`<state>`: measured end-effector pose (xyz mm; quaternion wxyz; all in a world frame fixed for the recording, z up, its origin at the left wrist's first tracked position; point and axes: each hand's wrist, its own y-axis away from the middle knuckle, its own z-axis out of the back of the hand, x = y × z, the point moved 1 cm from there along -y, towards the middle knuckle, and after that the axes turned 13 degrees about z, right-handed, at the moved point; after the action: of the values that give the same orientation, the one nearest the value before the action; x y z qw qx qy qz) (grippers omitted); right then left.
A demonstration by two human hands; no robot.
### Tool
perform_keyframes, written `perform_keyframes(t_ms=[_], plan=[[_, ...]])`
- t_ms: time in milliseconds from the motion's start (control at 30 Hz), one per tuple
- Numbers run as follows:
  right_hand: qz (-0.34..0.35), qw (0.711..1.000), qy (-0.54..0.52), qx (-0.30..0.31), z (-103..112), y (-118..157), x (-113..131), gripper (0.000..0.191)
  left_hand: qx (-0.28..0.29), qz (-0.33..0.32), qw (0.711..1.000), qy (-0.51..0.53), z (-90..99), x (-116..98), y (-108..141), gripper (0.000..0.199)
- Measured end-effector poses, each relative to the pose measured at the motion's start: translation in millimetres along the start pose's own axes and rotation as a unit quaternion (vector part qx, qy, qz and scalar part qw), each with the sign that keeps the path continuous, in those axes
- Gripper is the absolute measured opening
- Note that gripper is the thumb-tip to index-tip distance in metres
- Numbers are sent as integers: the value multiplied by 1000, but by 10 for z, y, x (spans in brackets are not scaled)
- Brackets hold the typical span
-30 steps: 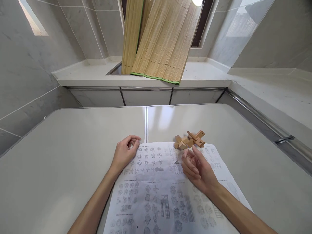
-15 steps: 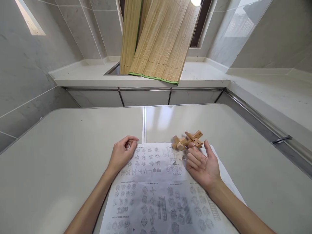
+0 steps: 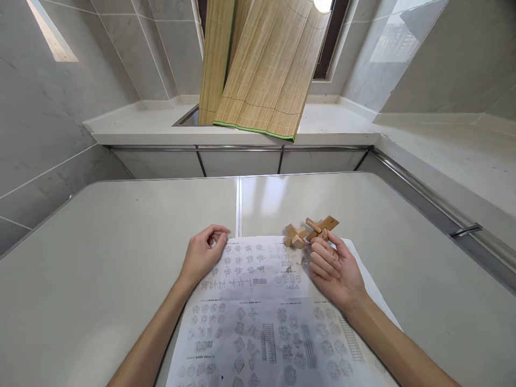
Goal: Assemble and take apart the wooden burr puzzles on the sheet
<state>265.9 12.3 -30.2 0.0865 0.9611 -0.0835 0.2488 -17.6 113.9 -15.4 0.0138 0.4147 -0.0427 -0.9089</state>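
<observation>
my left hand [image 3: 204,251] rests with fingers loosely curled; my right hand [image 3: 336,269] is turned partly palm-up, thumb and index raised, other fingers folded.

Bright, cool daylight enters from the far side, where a round spot by the blind [image 3: 266,75] is blown out. Pale glare streaks the far tabletop [image 3: 100,258]; shadows stay soft. Wide-angle distortion bends the edges, and the sheet's [image 3: 242,295] fine print is illegible.

The left hand [image 3: 205,251] and right hand [image 3: 338,271] are bare, with slender fingers [image 3: 323,262]; both forearms [image 3: 159,328] are slim, bare and smoothly tapered.
</observation>
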Motion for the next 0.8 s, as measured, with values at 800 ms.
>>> perform_keyframes(t_ms=[800], plan=[[-26,984,177,-3,27,-81,-15,43,-1,-16,1000,-5,-3,9,5,27]])
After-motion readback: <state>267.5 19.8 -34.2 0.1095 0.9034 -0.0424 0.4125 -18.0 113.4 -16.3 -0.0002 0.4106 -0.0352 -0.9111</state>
